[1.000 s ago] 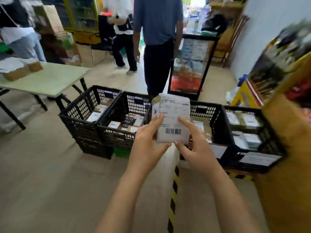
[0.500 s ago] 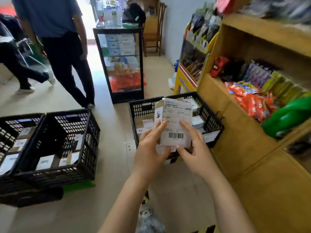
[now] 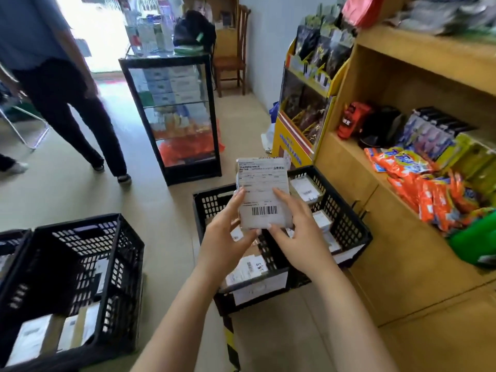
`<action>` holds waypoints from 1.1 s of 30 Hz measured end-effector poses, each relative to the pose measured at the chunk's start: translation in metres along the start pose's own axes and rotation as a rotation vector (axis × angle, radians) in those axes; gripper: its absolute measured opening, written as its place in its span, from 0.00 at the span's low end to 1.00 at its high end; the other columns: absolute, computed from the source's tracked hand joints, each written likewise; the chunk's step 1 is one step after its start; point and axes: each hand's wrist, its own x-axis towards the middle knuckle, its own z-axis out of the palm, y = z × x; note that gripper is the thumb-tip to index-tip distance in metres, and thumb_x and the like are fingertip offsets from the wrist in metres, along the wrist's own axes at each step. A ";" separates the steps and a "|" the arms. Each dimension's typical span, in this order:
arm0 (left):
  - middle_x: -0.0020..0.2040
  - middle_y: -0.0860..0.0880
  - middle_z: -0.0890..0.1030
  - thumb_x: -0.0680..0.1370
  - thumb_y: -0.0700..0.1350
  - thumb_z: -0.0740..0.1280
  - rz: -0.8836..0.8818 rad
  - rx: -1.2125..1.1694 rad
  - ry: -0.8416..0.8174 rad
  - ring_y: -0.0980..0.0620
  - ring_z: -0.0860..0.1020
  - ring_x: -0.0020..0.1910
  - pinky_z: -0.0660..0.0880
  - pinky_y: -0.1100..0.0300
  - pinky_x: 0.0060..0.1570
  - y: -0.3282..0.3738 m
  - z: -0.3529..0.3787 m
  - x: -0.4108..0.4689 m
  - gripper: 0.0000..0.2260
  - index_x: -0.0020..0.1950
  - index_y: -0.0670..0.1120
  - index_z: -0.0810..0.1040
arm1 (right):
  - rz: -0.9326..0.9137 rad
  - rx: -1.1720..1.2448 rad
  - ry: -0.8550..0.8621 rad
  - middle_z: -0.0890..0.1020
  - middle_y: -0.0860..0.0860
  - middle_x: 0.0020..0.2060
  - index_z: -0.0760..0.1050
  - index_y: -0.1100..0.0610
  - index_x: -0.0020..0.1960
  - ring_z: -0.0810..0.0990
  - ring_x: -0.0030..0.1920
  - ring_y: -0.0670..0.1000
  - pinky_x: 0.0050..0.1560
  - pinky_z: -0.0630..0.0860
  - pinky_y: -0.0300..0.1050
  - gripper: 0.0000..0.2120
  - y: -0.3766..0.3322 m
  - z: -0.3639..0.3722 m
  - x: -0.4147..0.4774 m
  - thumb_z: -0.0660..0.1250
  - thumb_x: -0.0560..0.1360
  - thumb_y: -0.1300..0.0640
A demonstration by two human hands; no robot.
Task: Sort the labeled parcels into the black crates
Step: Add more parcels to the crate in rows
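Your left hand (image 3: 224,238) and right hand (image 3: 300,241) both grasp the labeled parcel (image 3: 263,193) with curled fingers, holding it above a black crate (image 3: 349,224) of parcels.

Ahead of you stands a glass cabinet (image 3: 171,116); on your right, orange packets (image 3: 418,189) crowd the wooden shelf's (image 3: 357,167) front edge.

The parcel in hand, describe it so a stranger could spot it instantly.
Beside the wooden shelf unit stands a black crate of parcels. Above it, the left hand and right hand hold one parcel upright. Unlike those lying in the crate, it faces the camera, white label and barcode showing.
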 end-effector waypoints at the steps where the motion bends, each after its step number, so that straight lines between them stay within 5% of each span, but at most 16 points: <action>1: 0.70 0.60 0.69 0.72 0.41 0.75 -0.017 0.000 -0.006 0.60 0.73 0.66 0.74 0.63 0.62 -0.005 0.000 0.011 0.38 0.75 0.60 0.61 | 0.001 0.002 -0.001 0.63 0.42 0.66 0.60 0.36 0.72 0.67 0.60 0.33 0.45 0.68 0.19 0.30 0.005 0.002 0.013 0.67 0.78 0.59; 5: 0.70 0.60 0.70 0.72 0.40 0.75 -0.098 -0.008 -0.017 0.59 0.72 0.67 0.73 0.62 0.63 -0.033 0.006 0.051 0.38 0.75 0.61 0.61 | 0.041 0.020 -0.034 0.63 0.44 0.68 0.62 0.40 0.72 0.68 0.61 0.36 0.47 0.67 0.18 0.29 0.029 0.013 0.058 0.67 0.78 0.61; 9: 0.72 0.58 0.69 0.72 0.41 0.75 -0.193 -0.027 -0.030 0.58 0.71 0.68 0.74 0.61 0.63 -0.068 0.022 0.086 0.37 0.71 0.67 0.60 | 0.100 0.023 -0.086 0.64 0.44 0.66 0.63 0.41 0.73 0.65 0.58 0.27 0.47 0.66 0.18 0.28 0.069 0.023 0.099 0.66 0.78 0.62; 13: 0.71 0.58 0.70 0.72 0.39 0.75 -0.328 -0.056 -0.017 0.58 0.72 0.67 0.75 0.60 0.62 -0.109 0.046 0.121 0.38 0.70 0.68 0.62 | 0.159 0.016 -0.184 0.63 0.44 0.68 0.62 0.41 0.72 0.68 0.59 0.36 0.47 0.67 0.19 0.28 0.120 0.034 0.146 0.66 0.78 0.61; 18: 0.69 0.58 0.70 0.73 0.35 0.73 -0.493 -0.126 -0.020 0.69 0.76 0.57 0.74 0.73 0.51 -0.169 0.076 0.153 0.37 0.74 0.60 0.62 | 0.237 -0.015 -0.298 0.62 0.46 0.69 0.62 0.43 0.73 0.67 0.60 0.39 0.46 0.66 0.17 0.27 0.183 0.056 0.195 0.65 0.78 0.60; 21: 0.71 0.56 0.69 0.73 0.36 0.73 -0.577 -0.124 -0.015 0.59 0.77 0.62 0.75 0.72 0.51 -0.211 0.095 0.163 0.37 0.74 0.62 0.62 | 0.290 -0.008 -0.344 0.62 0.47 0.68 0.62 0.44 0.73 0.68 0.56 0.33 0.46 0.65 0.17 0.28 0.222 0.075 0.212 0.65 0.78 0.62; 26: 0.72 0.54 0.68 0.75 0.38 0.72 -0.681 -0.076 -0.017 0.61 0.72 0.65 0.71 0.78 0.48 -0.284 0.125 0.167 0.37 0.73 0.65 0.58 | 0.393 0.039 -0.371 0.62 0.47 0.68 0.63 0.45 0.73 0.64 0.53 0.21 0.43 0.67 0.18 0.29 0.285 0.115 0.228 0.64 0.78 0.66; 33: 0.76 0.57 0.63 0.75 0.38 0.72 -0.766 -0.074 -0.053 0.61 0.67 0.70 0.68 0.60 0.68 -0.380 0.154 0.167 0.39 0.71 0.70 0.56 | 0.477 0.030 -0.361 0.59 0.47 0.74 0.62 0.40 0.72 0.63 0.67 0.41 0.48 0.66 0.18 0.30 0.371 0.173 0.233 0.63 0.78 0.67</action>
